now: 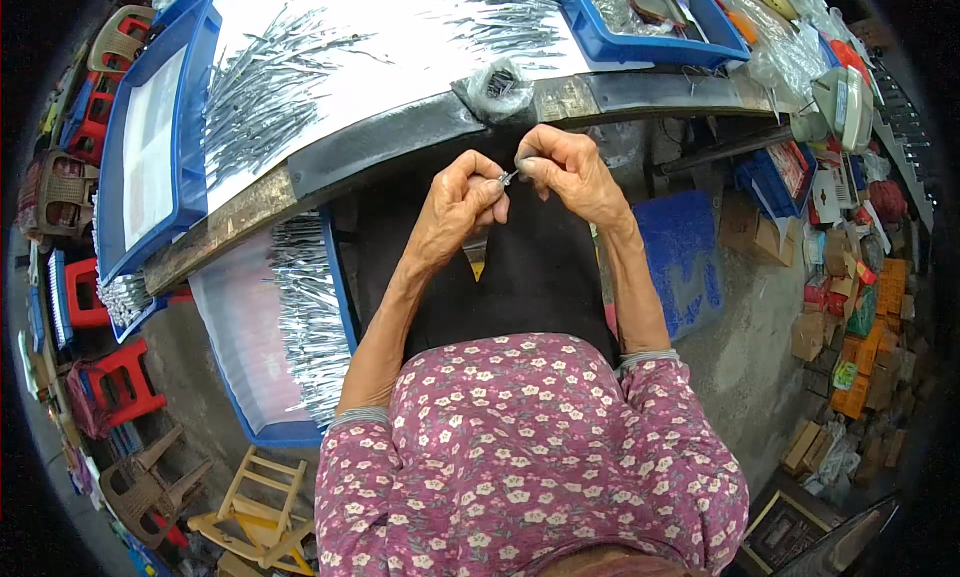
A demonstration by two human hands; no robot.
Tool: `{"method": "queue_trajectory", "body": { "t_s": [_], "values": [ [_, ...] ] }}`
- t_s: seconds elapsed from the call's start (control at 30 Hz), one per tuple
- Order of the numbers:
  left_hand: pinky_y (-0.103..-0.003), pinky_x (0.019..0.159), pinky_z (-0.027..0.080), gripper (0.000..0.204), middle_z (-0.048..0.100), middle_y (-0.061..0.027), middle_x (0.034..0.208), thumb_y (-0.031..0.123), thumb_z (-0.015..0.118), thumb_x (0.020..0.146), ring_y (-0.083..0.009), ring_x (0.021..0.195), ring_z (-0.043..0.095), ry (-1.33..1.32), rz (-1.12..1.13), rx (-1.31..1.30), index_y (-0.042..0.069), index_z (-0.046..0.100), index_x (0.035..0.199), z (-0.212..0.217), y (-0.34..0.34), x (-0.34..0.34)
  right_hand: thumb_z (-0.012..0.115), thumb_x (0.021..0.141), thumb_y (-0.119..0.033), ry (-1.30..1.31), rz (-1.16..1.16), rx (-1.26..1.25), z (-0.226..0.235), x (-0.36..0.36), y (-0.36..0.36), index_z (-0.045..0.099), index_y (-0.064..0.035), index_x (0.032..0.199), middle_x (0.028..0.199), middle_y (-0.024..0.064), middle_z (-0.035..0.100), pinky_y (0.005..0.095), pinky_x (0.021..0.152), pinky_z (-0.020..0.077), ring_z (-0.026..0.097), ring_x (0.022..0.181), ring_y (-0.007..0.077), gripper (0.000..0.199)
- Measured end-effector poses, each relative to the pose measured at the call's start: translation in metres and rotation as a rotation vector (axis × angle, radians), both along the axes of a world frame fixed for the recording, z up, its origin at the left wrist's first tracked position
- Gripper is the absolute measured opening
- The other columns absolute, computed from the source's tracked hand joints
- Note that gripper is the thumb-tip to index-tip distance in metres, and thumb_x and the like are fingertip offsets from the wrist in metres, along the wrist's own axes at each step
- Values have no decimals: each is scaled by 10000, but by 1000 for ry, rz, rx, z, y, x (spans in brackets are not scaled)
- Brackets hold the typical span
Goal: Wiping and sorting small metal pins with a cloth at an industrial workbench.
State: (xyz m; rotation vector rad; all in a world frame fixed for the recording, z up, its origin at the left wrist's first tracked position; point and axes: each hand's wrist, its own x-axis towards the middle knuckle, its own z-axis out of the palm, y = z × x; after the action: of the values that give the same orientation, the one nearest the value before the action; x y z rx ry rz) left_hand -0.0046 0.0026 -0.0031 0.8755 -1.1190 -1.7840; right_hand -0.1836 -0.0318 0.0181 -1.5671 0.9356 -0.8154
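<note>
Being pinched between both hands: a small silvery metal piece (508, 177), held in the air just below the front edge of the desk (400, 137), above a dark lap. Left hand (455, 209) closing its thumb and forefinger on one end of the piece, other fingers curled in. Right hand (565, 167) gripping the other end with fingertips, wrist bent down. Hands nearly touching each other, forearms coming up from floral purple sleeves (520, 457).

Sitting right on the desk edge, just above the hands: a small clear bag (498, 85) with dark little parts inside. Leaving only narrow free room between hands and the dark worn edge strip; more open room below, over the lap.

Lying spread on the white desk surface: many thin metal pins (265, 82), a second heap (505, 12) near the far side. Standing at the left end of the desk: a blue tray (190, 127); at the far right, a blue bin (650, 27) with plastic bags.

Resting lower at the left, beside the knee: another blue tray (335, 267) filled with rows of pins (310, 317), close to the left elbow.

Crowding the concrete floor: red plastic stools (120, 382), a wooden stool (262, 507), a blue board (685, 257) to the right, cardboard boxes (850, 347) further right.
</note>
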Motion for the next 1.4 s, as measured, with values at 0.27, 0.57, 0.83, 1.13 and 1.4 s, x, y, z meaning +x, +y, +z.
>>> {"method": "queue_trajectory", "body": {
  "t_s": [0.27,0.57,0.83,1.13,1.4],
  "values": [
    [-185,480,337,64,480,5,603,84,466,868,-48,537,424,-228,78,-178,21,474,859,-3,1,-3,517,811,-38,268,8,-349,-1,5,3,528,-5,793,614,0,484,205,458,368,451,525,54,38],
    [-180,480,331,92,516,-15,634,107,483,869,-35,516,398,23,51,-27,17,484,887,-1,-3,2,544,829,-53,-41,-98,66,-2,8,11,552,12,817,696,21,544,192,498,432,502,555,64,66],
    [-167,481,274,205,522,-42,653,224,546,855,-50,518,370,193,81,-101,28,491,884,-7,-3,6,551,829,-37,-141,-169,32,8,18,14,560,32,843,766,51,580,194,531,439,515,577,74,72],
    [-159,468,281,168,556,-54,673,174,537,869,-36,511,374,204,57,-139,17,482,890,-7,-1,9,540,839,-48,-142,-103,-1,17,24,16,548,33,837,773,44,558,191,523,418,496,578,69,81],
    [-160,470,285,167,550,-35,668,179,540,870,-33,517,377,148,37,-147,24,483,887,-6,0,13,538,833,-39,-49,-82,-45,22,25,17,546,37,830,735,39,548,190,506,406,487,562,68,76]
  ]
}}
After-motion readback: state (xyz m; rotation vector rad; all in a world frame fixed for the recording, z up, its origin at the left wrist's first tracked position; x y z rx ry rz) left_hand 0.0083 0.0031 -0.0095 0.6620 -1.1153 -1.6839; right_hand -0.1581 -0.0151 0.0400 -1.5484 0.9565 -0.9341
